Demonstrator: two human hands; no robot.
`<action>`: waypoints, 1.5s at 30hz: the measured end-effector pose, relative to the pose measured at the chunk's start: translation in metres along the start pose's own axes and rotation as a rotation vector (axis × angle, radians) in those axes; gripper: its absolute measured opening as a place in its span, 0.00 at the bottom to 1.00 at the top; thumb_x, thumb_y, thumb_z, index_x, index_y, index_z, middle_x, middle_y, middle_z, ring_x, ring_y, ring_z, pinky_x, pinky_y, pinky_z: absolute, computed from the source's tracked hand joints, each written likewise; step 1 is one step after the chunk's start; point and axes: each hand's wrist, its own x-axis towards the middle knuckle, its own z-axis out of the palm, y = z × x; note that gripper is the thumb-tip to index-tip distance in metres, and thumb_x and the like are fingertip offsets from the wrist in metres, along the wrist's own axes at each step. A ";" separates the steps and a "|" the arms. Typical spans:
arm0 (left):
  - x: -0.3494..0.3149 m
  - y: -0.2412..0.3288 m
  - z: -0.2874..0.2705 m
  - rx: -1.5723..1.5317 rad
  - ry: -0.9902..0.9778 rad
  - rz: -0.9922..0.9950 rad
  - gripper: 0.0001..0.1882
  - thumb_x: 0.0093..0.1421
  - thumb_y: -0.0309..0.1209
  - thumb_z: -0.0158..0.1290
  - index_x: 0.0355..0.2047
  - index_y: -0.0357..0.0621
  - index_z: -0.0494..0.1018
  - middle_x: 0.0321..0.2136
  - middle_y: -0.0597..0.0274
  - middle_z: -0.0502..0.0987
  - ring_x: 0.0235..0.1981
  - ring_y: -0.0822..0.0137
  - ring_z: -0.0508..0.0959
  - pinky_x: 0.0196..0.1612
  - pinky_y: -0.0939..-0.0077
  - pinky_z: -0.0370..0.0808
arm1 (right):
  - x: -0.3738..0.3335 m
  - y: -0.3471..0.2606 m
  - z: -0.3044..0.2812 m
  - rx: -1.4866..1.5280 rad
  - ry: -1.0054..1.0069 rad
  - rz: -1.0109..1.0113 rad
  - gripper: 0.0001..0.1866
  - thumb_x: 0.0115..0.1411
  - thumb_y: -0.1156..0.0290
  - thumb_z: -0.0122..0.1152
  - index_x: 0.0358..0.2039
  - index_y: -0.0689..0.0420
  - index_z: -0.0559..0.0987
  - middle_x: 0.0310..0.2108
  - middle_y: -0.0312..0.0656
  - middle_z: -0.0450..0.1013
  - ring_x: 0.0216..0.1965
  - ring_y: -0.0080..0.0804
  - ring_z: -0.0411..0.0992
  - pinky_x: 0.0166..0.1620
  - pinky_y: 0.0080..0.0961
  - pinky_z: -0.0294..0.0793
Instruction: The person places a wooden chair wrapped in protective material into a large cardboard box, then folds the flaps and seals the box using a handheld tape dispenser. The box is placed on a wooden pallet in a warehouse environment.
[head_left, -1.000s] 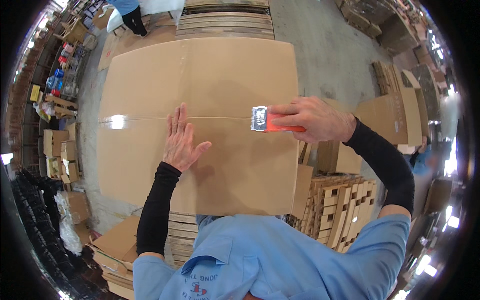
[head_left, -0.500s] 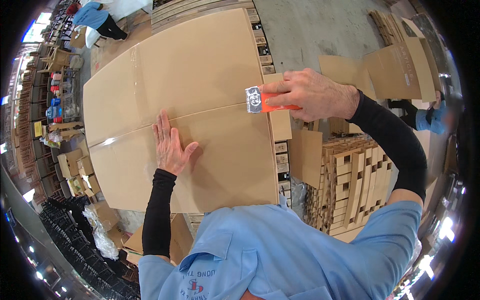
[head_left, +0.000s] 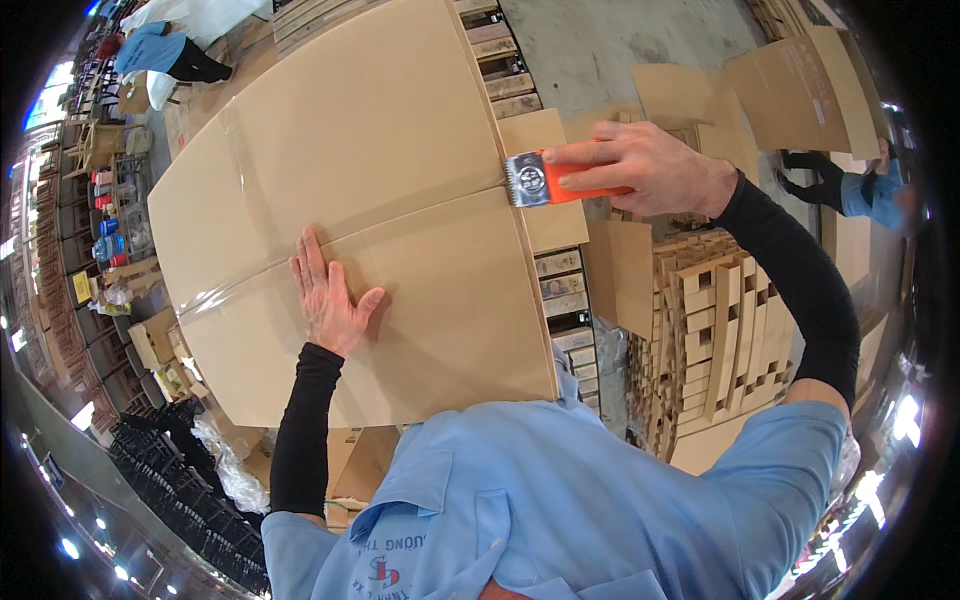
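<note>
A large brown cardboard box (head_left: 400, 120) lies in front of me, with a seam between its flaps running across the top. Clear tape shows along the left part of that seam. My left hand (head_left: 332, 305) lies flat on the box just below the seam, fingers stretched and thumb apart. At the right end of the seam, my right hand (head_left: 650, 172) grips an orange tape dispenser (head_left: 572, 180) with a toothed metal plate. The plate's toothed end meets the box's right edge. Any tape under the dispenser is too faint to make out.
Stacked slotted cardboard pieces (head_left: 720, 340) stand at the right, and wooden pallets (head_left: 565, 290) run beside the box. Open cartons (head_left: 790, 100) lie at the far right. One person (head_left: 165, 50) is at the far left, another (head_left: 865, 190) at the right. Black stacked items (head_left: 180, 490) fill the lower left.
My right hand has carried the tape dispenser rightward, from on top of the box to its right edge. My left hand stays flat on the box. The whole view has shifted slightly.
</note>
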 end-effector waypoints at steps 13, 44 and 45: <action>0.106 0.141 0.003 -0.169 -0.135 0.536 0.39 0.58 0.65 0.54 0.34 0.32 0.73 0.73 0.35 0.49 0.74 0.37 0.49 0.74 0.42 0.45 | -0.058 0.009 0.036 0.053 0.022 0.140 0.28 0.46 0.80 0.67 0.50 0.48 0.82 0.66 0.28 0.69 0.36 0.37 0.71 0.43 0.32 0.80; 0.196 0.145 0.014 0.014 -0.346 1.169 0.35 0.63 0.66 0.46 0.38 0.43 0.79 0.43 0.50 0.81 0.50 0.56 0.79 0.73 0.47 0.52 | -0.001 -0.013 0.022 -0.011 -0.282 0.241 0.28 0.42 0.77 0.70 0.49 0.50 0.82 0.59 0.33 0.73 0.40 0.41 0.75 0.43 0.36 0.79; 0.196 0.148 0.012 0.023 -0.371 1.156 0.35 0.64 0.66 0.46 0.38 0.42 0.79 0.41 0.50 0.81 0.49 0.56 0.80 0.74 0.47 0.52 | 0.006 -0.015 0.020 -0.004 -0.239 0.183 0.24 0.45 0.76 0.69 0.47 0.51 0.83 0.54 0.34 0.75 0.41 0.40 0.76 0.43 0.36 0.79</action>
